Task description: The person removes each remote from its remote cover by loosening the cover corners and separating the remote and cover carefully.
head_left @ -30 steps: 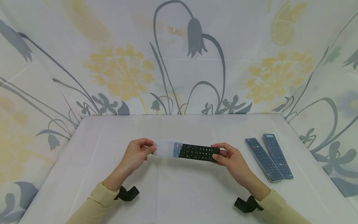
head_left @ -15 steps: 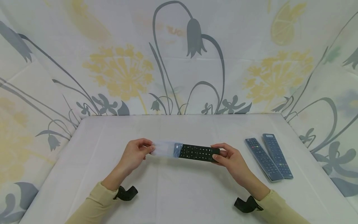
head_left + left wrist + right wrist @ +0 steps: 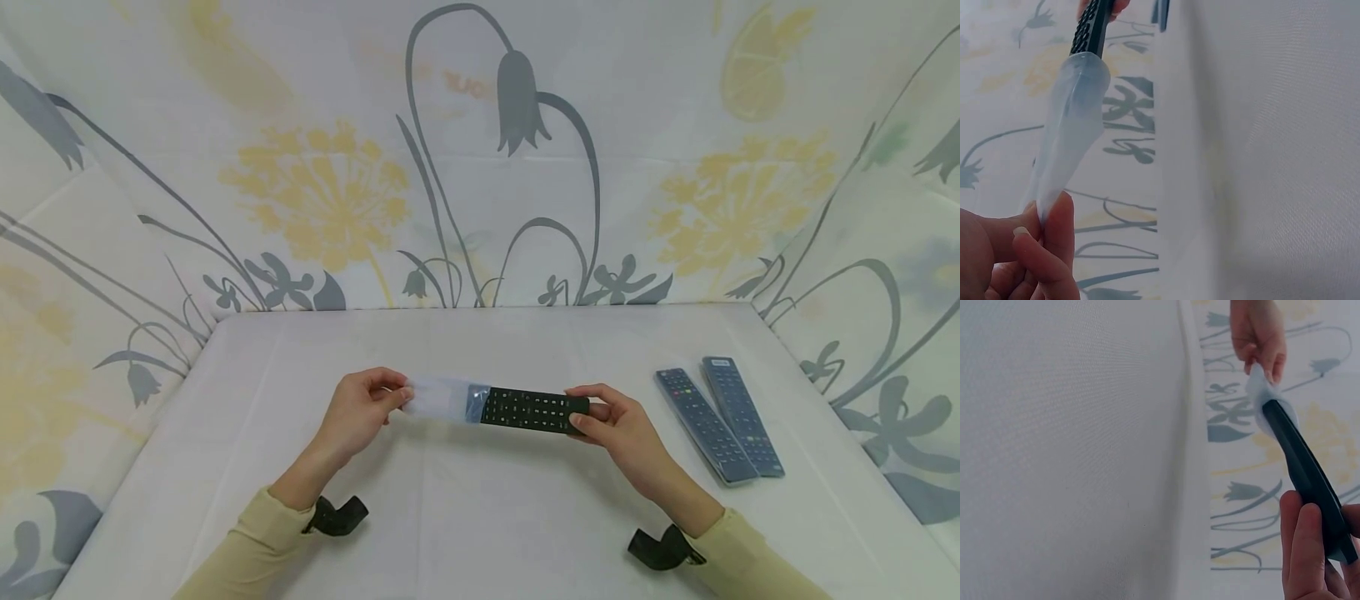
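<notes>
A black remote control is held level above the table, its left end inside a translucent plastic sleeve. My right hand grips the bare right end, thumb over the buttons and fingers behind. At the other end, my left hand pinches the far tip of the sleeve between thumb and forefinger. The left wrist view shows the sleeve stretched slack and narrowing toward those fingertips. In the right wrist view the dark underside of the remote enters the sleeve's open mouth.
Two more remotes in clear wrapping lie on the right of the white table: a left one overlapping a right one. Floral-patterned cloth rises behind and at both sides. Black camera mounts sit on the wrists.
The left hand has drifted slightly left, drawing the sleeve a little straighter. The right hand and the remote stay nearly still.
</notes>
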Available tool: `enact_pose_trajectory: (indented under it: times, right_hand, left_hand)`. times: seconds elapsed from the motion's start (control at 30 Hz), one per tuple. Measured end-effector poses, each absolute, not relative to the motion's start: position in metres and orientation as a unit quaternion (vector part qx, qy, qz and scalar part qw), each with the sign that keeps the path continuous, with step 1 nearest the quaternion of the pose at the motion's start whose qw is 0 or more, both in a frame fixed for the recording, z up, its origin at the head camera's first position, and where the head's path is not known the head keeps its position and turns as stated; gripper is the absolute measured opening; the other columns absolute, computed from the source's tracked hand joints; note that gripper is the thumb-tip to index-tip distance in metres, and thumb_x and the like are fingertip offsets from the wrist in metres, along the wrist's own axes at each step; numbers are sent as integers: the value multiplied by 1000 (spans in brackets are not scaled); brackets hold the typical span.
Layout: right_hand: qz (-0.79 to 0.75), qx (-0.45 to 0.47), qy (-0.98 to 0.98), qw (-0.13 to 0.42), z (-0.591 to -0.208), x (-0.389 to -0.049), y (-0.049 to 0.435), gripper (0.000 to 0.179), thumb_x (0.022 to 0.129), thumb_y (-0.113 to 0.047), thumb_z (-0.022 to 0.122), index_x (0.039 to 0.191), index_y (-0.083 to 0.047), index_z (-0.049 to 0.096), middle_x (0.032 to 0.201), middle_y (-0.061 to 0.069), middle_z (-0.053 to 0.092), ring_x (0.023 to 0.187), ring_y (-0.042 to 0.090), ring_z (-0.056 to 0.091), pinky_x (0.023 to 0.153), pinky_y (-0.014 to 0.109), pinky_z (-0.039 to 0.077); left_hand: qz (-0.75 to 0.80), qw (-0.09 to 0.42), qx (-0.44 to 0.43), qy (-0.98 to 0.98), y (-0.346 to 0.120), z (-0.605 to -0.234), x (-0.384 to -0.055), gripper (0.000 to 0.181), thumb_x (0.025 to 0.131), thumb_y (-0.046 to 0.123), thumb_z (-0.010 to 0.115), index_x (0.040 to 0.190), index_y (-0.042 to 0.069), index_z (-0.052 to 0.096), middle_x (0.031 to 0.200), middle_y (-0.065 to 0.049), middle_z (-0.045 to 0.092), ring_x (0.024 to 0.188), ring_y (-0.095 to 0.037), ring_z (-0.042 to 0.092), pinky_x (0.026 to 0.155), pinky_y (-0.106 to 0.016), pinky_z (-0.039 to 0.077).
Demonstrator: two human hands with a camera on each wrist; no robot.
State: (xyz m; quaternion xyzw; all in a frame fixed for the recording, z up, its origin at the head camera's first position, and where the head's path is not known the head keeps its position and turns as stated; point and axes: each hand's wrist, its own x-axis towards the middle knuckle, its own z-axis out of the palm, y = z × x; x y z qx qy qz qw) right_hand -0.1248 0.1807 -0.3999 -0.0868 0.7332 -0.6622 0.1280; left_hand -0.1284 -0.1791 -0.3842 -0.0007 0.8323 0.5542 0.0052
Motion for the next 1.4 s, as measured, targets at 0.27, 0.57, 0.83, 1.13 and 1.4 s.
enact_pose_trajectory:
  times: [0.27,0.57,0.83,1.13,1.4]
  right_hand:
    - [-659,-87,736,128,-400,-125,181,42,95,-1,63,135,8,50,123,29,62,103,20,68,86,35,55]
    - [-656,-91,740,122,-398,-127,182,41,95,1,63,133,8,51,121,29,63,100,18,69,85,35,55]
    - [-659,-87,736,128,-398,-125,182,42,94,1,63,134,9,51,122,29,62,100,18,69,85,35,55]
    - [-662,-90,732,129,-399,-125,185,42,95,0,63,134,9,50,123,30,62,101,17,69,85,35,55]
    - [-664,-84,732,127,-405,-123,197,44,95,0,62,135,11,48,124,31,60,101,16,68,86,36,55]
  left_hand:
    - [547,5,4,837,-181,-382,-127,12,91,7,72,102,1,71,85,-8,70,73,-32,62,54,-25,46]
    - [552,8,8,834,-184,-380,-125,13,91,7,72,102,0,70,85,-8,70,73,-32,61,55,-25,45]
    - [555,13,12,832,-185,-381,-124,13,91,7,72,102,0,70,88,-8,69,75,-30,63,55,-25,45]
    - [548,7,28,836,-188,-380,-125,12,91,6,72,101,0,70,88,-8,70,76,-31,63,55,-25,46]
    - [514,-11,39,857,-198,-379,-124,10,92,6,70,102,2,70,92,-9,70,83,-34,65,60,-28,51]
